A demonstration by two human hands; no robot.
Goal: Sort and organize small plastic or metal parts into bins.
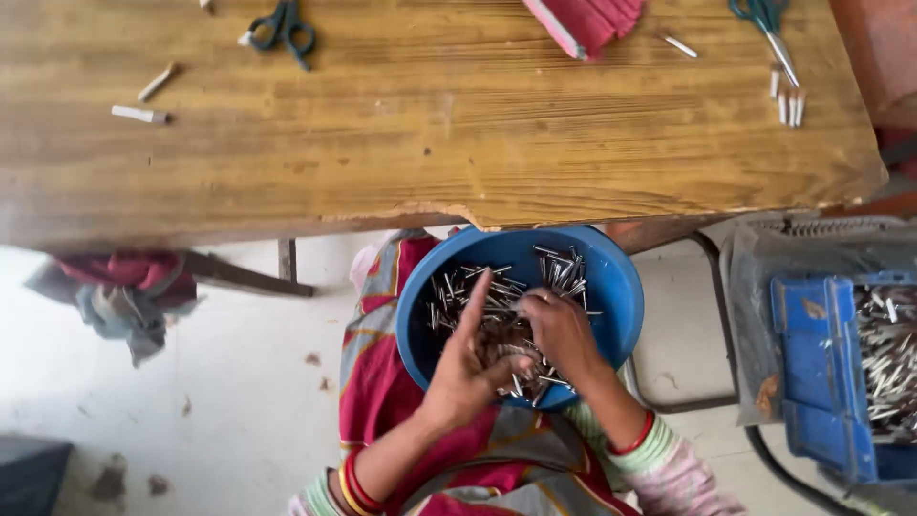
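Metal pins, short and silvery, lie heaped in the round blue plastic bowl (611,287) on my lap, and both my hands are down among them. My left hand (470,368) rests at the bowl's 7 o'clock side with the forefinger stretched straight up toward 12 o'clock and the thumb curled across toward the other hand; whether it pinches any pin I cannot tell. My right hand (559,330) sits near the middle of the bowl, fingers bent down and closed on a small bunch of the short silvery metal pins (564,269), knuckles toward 11 o'clock. The two hands touch at the thumbs.

At 3 o'clock from the bowl stands a blue rectangular plastic crate (812,363) inside a grey sack, and it holds a thick layer of the same kind of silvery pins. No label shows on bowl or crate.

Above the bowl, at 12 o'clock, runs the worn yellow wooden table (430,143), its near edge chipped. On it, at 11 o'clock, lies a pair of dark green-handled scissors (282,29) with two pale short sticks (143,100) further toward 10 o'clock. At 1 o'clock lies a red folded packet (587,21), and at 2 o'clock a second pair of green-handled scissors (769,29) beside a few small white tubes (788,103). A bundle of red and grey cloth (124,287) hangs at 9 o'clock.
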